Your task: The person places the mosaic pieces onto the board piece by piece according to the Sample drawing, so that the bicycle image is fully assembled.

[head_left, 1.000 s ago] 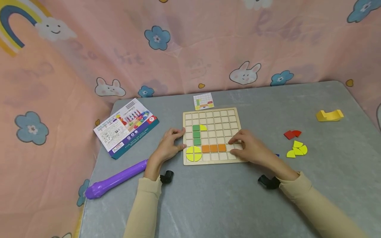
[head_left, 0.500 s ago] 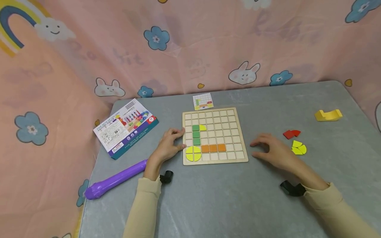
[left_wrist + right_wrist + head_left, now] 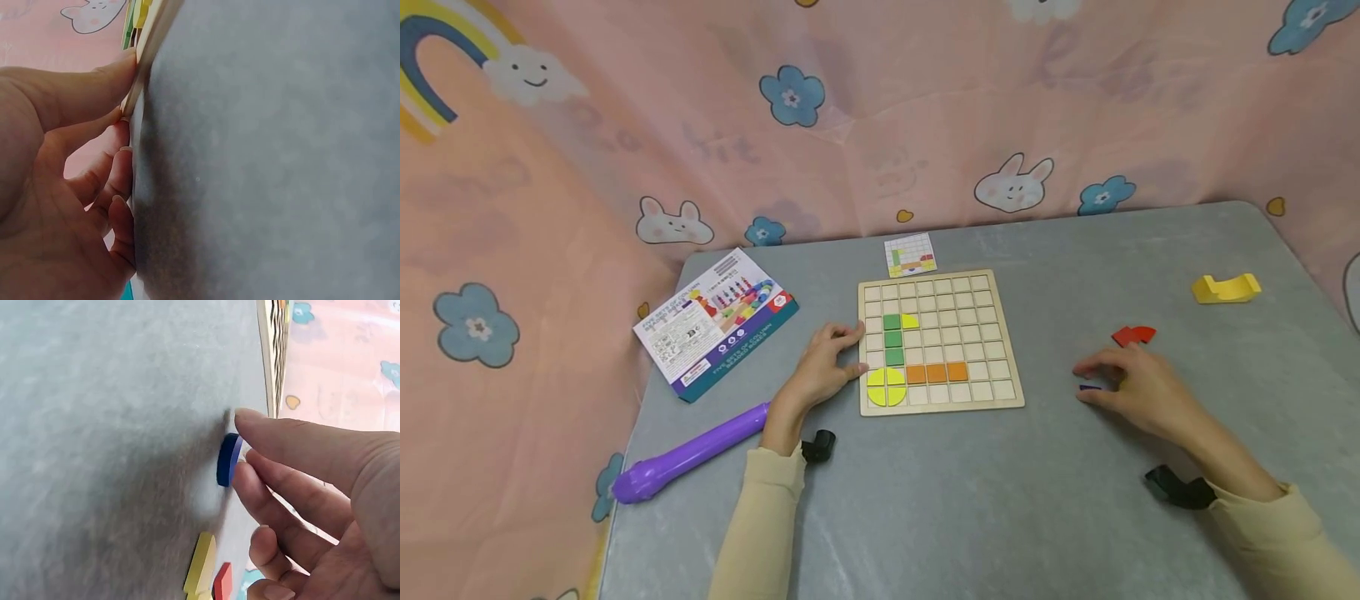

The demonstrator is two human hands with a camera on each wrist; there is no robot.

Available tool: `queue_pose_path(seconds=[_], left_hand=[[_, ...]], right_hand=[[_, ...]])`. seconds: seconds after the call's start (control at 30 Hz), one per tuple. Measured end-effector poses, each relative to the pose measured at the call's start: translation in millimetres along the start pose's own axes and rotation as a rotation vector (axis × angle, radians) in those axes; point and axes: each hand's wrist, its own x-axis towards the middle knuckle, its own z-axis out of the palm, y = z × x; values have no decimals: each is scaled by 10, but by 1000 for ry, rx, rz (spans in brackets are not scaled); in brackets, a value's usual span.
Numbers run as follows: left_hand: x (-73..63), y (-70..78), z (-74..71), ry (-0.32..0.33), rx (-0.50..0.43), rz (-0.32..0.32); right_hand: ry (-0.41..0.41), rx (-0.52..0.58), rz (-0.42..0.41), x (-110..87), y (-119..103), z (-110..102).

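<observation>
My left hand touches the left edge of a wooden grid board with thumb and fingertips, also close up in the left wrist view. Green squares, orange squares and yellow quarter-circle tiles lie on the board. To the right of the board, my right hand is low over the table, thumb and forefinger apart around a small blue tile. In the head view a gap shows between forefinger and tile. A yellow tile and a red tile lie beside the fingers.
A card with a coloured grid pattern lies behind the board. On the left are a printed box and a purple stick. Red tiles and a yellow curved block lie to the right.
My right hand has moved right, from above the board's right side to the blue tile on the table. It covers the yellow tiles in the head view. The left hand stays at the board.
</observation>
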Motion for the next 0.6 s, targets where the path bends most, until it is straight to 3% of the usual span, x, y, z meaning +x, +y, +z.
queue_pose_path(seconds=[0.17,0.43,0.6], left_hand=[[-4,3,-5,0,4,3],[-5,-6,-8,3,0,-8],[-5,2,-5,0,-2,-14]], right_hand=[[3,4,6,-61,53,-19],[103,-30,-39,-106,57,49],[45,-4,-44,-25,-75,117]])
